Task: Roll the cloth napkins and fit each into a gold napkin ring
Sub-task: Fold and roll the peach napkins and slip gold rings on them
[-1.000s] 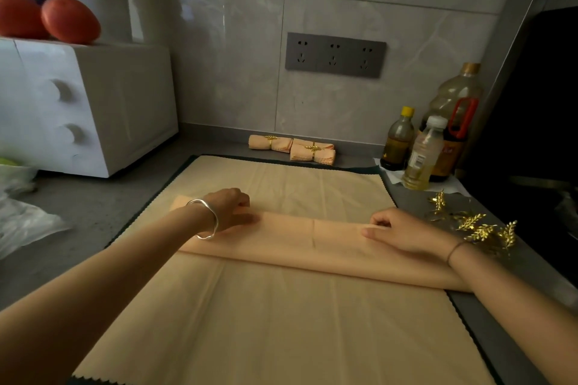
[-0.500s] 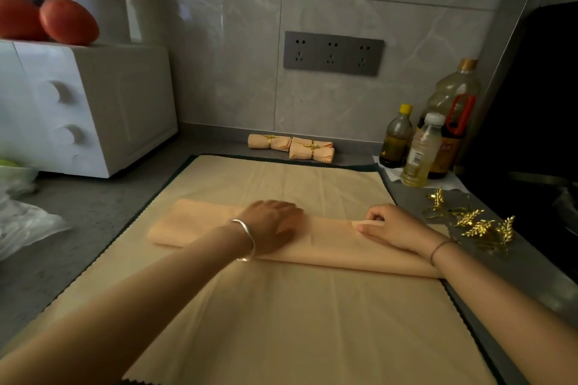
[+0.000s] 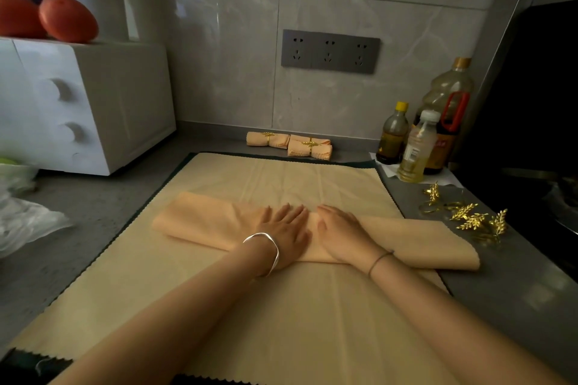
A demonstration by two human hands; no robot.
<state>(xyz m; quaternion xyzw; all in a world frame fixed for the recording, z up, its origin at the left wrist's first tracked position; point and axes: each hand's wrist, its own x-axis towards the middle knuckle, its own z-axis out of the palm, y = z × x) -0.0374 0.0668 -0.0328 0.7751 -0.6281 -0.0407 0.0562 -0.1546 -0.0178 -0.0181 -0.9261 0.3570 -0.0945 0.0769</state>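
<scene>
Two hands press flat on a peach cloth napkin, folded into a long band that lies left to right across a larger spread cloth on a grey kitchen surface. The left hand, a silver bangle at its wrist, and the right hand sit side by side at the middle of the band, almost touching. The fingers of both are straight and laid out flat on the fabric, palms down, gripping nothing.

The band's right end runs off the spread cloth onto the bare surface, close to a loose cluster of gold napkin rings with leaf-shaped ornaments.

At the far edge, against the tiled wall, lie finished napkin rolls — each banded by a gold ring. A grey socket panel is set in the wall above them. Three bottles of oil and dark sauce stand at far right. At far left a white appliance with two round knobs carries red-orange fruit and a white bucket; a crumpled plastic bag lies on the surface near it.
</scene>
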